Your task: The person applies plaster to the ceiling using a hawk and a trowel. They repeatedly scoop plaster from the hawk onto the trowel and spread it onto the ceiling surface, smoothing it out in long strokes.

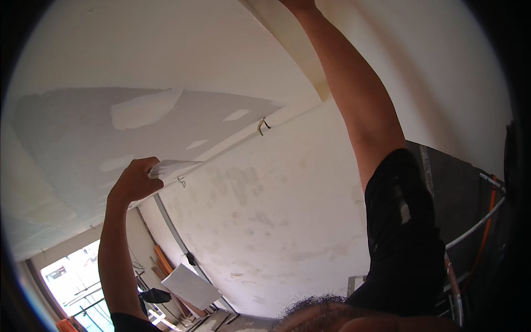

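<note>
I am looking up at a ceiling (166, 61) with a broad grey patch of fresh plaster (72, 138). My left hand (135, 180) is raised and shut on a wide flat plastering blade (176, 166), whose edge lies against the ceiling near the grey patch. My right arm (354, 105) stretches straight up along a pale ceiling beam (287, 39). Its hand passes out of the picture at the top edge, so its grip is hidden.
A stained white wall (276, 221) meets the ceiling. Two short wire ends (263, 126) hang near that joint. A white board (191, 286) and wooden planks lean low by a bright window (72, 282). Orange and white pipes (487, 221) run at the right.
</note>
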A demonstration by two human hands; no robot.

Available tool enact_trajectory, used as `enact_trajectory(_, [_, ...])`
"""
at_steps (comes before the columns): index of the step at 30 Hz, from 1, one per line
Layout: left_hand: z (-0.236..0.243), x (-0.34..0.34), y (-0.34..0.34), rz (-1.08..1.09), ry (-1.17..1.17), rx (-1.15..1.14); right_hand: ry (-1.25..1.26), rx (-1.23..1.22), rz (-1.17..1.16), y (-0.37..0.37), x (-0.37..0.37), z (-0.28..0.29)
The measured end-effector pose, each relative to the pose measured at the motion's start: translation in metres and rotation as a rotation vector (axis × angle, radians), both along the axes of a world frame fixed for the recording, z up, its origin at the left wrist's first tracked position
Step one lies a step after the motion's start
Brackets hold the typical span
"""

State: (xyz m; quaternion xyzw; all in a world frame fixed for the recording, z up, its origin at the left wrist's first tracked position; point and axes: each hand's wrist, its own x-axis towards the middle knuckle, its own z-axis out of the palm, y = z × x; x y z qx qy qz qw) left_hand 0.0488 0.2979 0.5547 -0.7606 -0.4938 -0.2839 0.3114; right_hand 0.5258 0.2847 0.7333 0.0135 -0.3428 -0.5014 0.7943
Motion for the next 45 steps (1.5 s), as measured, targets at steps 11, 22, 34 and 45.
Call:
enact_trajectory(11, [-0.009, 0.004, 0.012, -0.004, -0.005, -0.021, -0.295, -0.079, 0.130, 0.034, 0.035, -0.031])
enact_trajectory(22, [-0.010, 0.028, 0.039, -0.037, 0.007, -0.065, -0.076, -0.502, -0.075, 0.072, 0.047, -0.020])
enact_trajectory(34, [-0.006, 0.027, 0.047, 0.010, 0.009, -0.066, -0.075, -0.453, -0.117, 0.084, 0.049, -0.004])
enact_trajectory(45, [-0.006, 0.021, 0.045, 0.038, 0.004, -0.055, -0.044, -0.363, -0.096, 0.092, 0.046, 0.008])
